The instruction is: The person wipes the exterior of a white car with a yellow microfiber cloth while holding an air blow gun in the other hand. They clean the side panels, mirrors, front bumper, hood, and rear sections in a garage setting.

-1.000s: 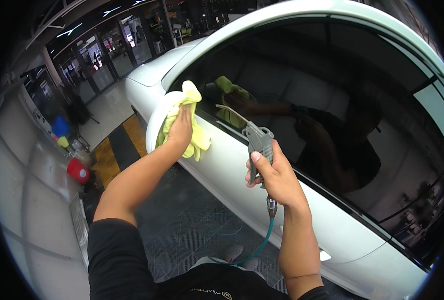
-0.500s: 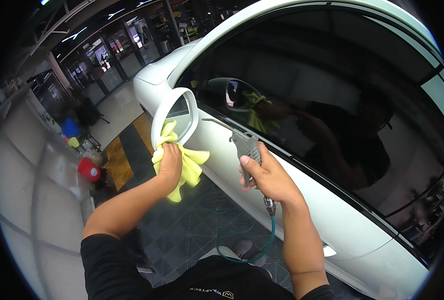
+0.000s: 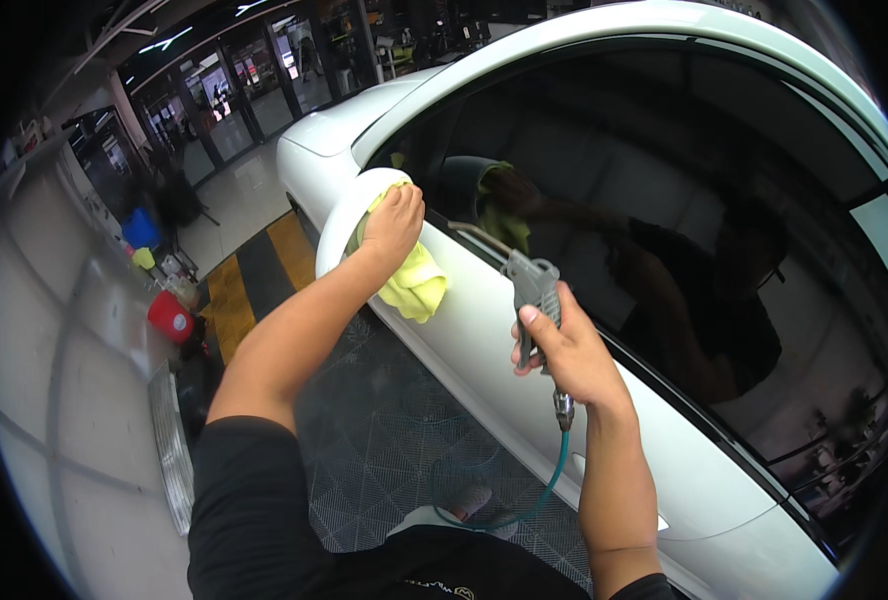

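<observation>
My left hand (image 3: 395, 226) is closed on a yellow cloth (image 3: 416, 287), pressing it against the side mirror (image 3: 349, 215) of a white car. Part of the cloth covers the mirror glass, and the rest hangs below my fingers beside the door. In my right hand (image 3: 564, 345) is a grey air blow gun (image 3: 536, 288), my fingers wrapped round its handle. Its thin bent nozzle points up and left toward the dark side window (image 3: 644, 200), close to the mirror. A teal hose (image 3: 556, 470) runs down from the gun's metal fitting.
The white car door (image 3: 504, 370) runs diagonally along my right. A red bucket (image 3: 171, 317) and a blue item (image 3: 142, 229) stand by the pale wall at left. Dark grated tiles (image 3: 364, 440) cover the floor, with yellow ones further off. Glass doors (image 3: 229, 100) are at the back.
My left hand has moved up and right with the cloth, from the mirror's lower edge onto its glass side. The blow gun has shifted slightly right and down in view.
</observation>
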A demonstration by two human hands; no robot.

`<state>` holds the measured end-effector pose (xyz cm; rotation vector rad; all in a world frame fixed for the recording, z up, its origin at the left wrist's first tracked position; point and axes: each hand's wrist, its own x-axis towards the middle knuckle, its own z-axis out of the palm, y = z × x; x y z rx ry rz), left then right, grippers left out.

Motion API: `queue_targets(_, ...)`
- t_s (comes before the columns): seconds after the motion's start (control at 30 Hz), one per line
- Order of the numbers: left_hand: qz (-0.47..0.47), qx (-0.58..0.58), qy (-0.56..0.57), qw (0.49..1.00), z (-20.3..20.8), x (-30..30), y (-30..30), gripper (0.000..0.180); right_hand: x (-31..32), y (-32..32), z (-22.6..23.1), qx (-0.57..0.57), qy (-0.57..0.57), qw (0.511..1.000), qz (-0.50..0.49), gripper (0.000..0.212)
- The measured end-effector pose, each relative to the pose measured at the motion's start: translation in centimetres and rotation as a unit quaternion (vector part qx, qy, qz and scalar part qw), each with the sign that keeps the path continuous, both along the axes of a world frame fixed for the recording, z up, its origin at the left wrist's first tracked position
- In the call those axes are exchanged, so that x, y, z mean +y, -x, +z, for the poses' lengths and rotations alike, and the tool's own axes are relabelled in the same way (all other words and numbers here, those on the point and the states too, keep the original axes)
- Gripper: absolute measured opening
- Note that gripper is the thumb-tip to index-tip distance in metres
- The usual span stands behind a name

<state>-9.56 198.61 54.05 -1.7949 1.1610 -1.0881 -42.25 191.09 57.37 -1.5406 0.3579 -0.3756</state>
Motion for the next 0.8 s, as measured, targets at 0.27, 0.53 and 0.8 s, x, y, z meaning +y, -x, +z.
queue_targets(0.27, 0.082, 0.073, -0.167, 0.98, -3.4, 11.4, 5.9, 0.064, 0.0, -4.7, 0.0, -0.008, -0.045, 0.992, 0.117, 0.048)
queue_targets(0.53, 0.049, 0.036, -0.008, 0.998, -2.0, 3.2, 0.0, 0.06, 0.4, -4.6, -0.3, -0.049, -0.051, 0.997, 0.042, 0.05)
queue_targets(0.8, 0.065, 0.526, 0.104, 0.841, -13.4, 6.4, 5.6, 0.017, 1.4, 1.2, -2.7, -0.005, -0.025, 1.0, 0.014, 0.045)
